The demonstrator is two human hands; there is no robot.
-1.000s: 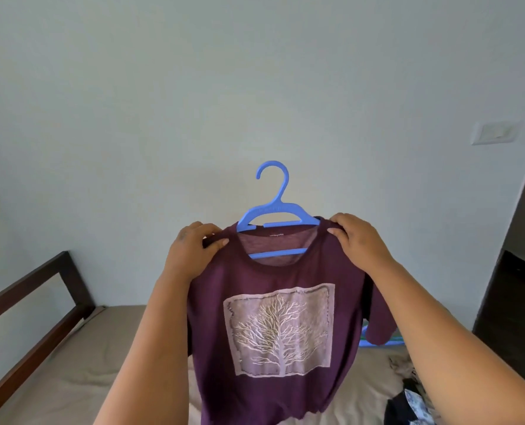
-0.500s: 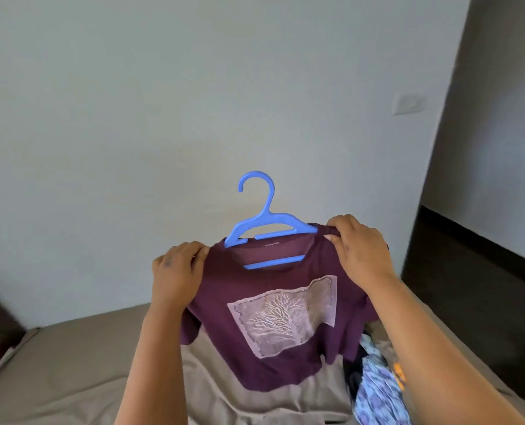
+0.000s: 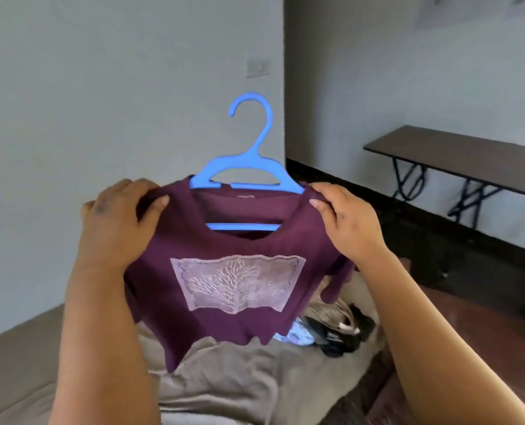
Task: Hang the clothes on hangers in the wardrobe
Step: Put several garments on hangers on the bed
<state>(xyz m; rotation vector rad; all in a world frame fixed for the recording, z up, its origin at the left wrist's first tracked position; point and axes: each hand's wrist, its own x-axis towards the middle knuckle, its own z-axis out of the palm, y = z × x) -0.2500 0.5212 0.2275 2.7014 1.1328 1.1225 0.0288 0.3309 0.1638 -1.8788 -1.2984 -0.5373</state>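
Head view, left to right: a pale grey wall (image 3: 102,102) fills the left half, with a wall plate (image 3: 257,68) near its outer corner. Below it lies a bed (image 3: 19,357) covered in tan fabric.

Left hand (image 3: 117,222): fingers curled, thumb pinching the left shoulder seam of the maroon T-shirt (image 3: 224,317). The shirt is held up in the air above the bed, front toward the camera, showing a pale tree print (image 3: 238,283). A blue hanger (image 3: 249,167) sits inside the neck opening; its hook stands upright above the collar and its lower bar shows through the neckline.

Right hand (image 3: 347,222): fingers curled over the right shoulder seam, gripping shirt and hanger end together.

Under the shirt's hem, a pile of clothes (image 3: 331,329) lies on the bed, dark and patterned pieces mixed. At right, a dark floor (image 3: 469,265) and a dark wall shelf (image 3: 469,157) on black metal brackets (image 3: 408,182).
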